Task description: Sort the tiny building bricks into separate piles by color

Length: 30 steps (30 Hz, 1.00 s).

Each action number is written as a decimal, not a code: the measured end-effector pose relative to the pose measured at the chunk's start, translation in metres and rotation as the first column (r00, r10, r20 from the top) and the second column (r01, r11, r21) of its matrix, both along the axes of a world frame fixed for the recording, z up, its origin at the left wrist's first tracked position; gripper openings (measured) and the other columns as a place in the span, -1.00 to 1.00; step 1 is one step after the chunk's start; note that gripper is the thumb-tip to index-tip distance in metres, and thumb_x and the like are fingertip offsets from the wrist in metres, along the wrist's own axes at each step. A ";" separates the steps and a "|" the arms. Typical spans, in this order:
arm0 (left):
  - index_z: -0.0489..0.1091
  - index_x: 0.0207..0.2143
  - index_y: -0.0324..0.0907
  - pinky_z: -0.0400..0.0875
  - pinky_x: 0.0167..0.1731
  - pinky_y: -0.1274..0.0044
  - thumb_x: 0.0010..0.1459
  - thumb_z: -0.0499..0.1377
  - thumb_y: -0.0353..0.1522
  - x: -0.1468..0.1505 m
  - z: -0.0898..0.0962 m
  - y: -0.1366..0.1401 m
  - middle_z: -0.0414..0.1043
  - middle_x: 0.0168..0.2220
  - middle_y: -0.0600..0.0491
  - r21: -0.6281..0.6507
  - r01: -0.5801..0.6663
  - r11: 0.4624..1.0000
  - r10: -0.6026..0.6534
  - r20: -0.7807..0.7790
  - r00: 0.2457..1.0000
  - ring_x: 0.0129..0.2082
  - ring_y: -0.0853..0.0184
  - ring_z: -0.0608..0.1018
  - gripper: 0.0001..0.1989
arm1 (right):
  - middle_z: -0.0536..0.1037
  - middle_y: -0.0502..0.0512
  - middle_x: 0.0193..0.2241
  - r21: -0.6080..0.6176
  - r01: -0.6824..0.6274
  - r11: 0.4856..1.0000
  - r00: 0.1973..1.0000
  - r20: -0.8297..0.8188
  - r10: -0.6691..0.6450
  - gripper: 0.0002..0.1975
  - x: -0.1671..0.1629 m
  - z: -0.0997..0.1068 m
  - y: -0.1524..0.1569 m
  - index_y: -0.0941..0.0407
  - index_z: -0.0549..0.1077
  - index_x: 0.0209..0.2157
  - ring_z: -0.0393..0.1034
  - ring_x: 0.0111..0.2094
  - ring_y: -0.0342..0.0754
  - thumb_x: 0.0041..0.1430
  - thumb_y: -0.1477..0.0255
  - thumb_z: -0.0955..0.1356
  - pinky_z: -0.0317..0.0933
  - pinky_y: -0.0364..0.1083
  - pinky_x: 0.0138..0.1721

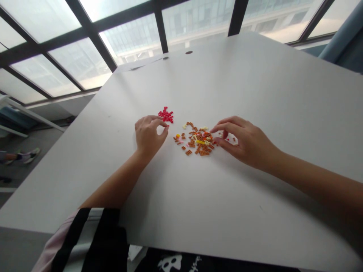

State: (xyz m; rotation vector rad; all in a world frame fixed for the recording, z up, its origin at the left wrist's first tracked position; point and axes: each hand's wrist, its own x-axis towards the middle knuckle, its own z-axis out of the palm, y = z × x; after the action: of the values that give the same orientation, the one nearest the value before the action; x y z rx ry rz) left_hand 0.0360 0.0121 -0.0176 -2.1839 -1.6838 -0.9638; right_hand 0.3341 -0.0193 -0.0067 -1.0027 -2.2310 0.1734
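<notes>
My left hand (150, 134) is closed in a pinch, with a tiny red building brick (168, 126) at the tips of thumb and forefinger. Just beyond it lies a small heap of red bricks (166, 114). To its right spreads a mixed pile of small building bricks (202, 141), mostly brown-orange, with some yellow, cream and pink ones. My right hand (241, 141) reaches in at the right edge of this pile, thumb and forefinger apart at the bricks. Some small red and pale pieces (228, 139) show beneath its fingers, partly hidden.
The bricks lie on a large white table (181, 204) that reaches toward the windows. Two dark round holes (189, 52) are set in its far end. At the far left, a person's foot in a shoe (30, 155) shows on the floor beyond the table.
</notes>
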 end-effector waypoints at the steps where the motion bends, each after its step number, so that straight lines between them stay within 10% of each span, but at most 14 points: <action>1: 0.55 -0.36 -0.07 0.35 0.14 0.15 0.16 0.34 -0.40 -0.005 -0.003 0.005 0.64 -0.10 0.01 -0.008 -0.047 0.999 0.047 -0.003 0.999 -0.03 0.09 0.61 -0.96 | 0.61 0.18 -0.12 -0.012 0.012 1.000 1.000 -0.003 -0.012 -0.80 0.002 0.000 0.000 0.08 0.59 -0.14 0.50 -0.39 -0.04 0.33 0.33 0.33 0.40 0.05 -0.19; 30: 0.62 -0.22 -0.07 0.33 0.17 0.11 0.21 0.25 -0.33 -0.015 -0.017 0.010 0.59 -0.01 -0.11 -0.045 -0.011 0.999 0.005 -0.126 0.992 0.07 0.00 0.54 -0.86 | 0.62 0.15 -0.15 -0.077 0.140 0.987 0.973 0.194 -0.123 -0.81 0.044 -0.013 0.041 0.00 0.68 -0.27 0.52 -0.36 0.00 0.21 0.30 0.39 0.38 0.09 -0.17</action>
State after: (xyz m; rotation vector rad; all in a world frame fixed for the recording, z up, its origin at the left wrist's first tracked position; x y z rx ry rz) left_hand 0.0205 0.0222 -0.0344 -2.2146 -1.6704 -0.7751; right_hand 0.3783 0.0217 -0.0195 -1.2585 -2.3334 0.1257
